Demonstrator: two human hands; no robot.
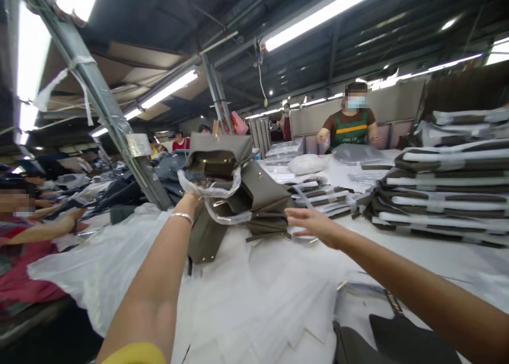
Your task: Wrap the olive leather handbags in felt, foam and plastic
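My left hand (194,197) reaches far forward, its fingers closed at the plastic-wrapped handle of an olive-grey handbag (204,237). The bag is raised off the table and tilted, its mouth partly showing; the fingertips are hidden behind the wrapped handle. A second olive-grey handbag (266,189) is pressed up against it, also with a wrapped handle (226,215), and where one ends and the other begins is hard to see. My right hand (314,225) is stretched out with fingers extended beside the right-hand bag's lower edge. Whether the fingertips touch it I cannot tell.
White sheets (254,300) cover the table. A dark bag piece (413,337) lies near right, below a tall stack of wrapped flat pieces (437,189). Clear plastic (107,252) spreads at left. A metal post (107,109) leans there. Co-workers stand left (27,247) and across (350,125).
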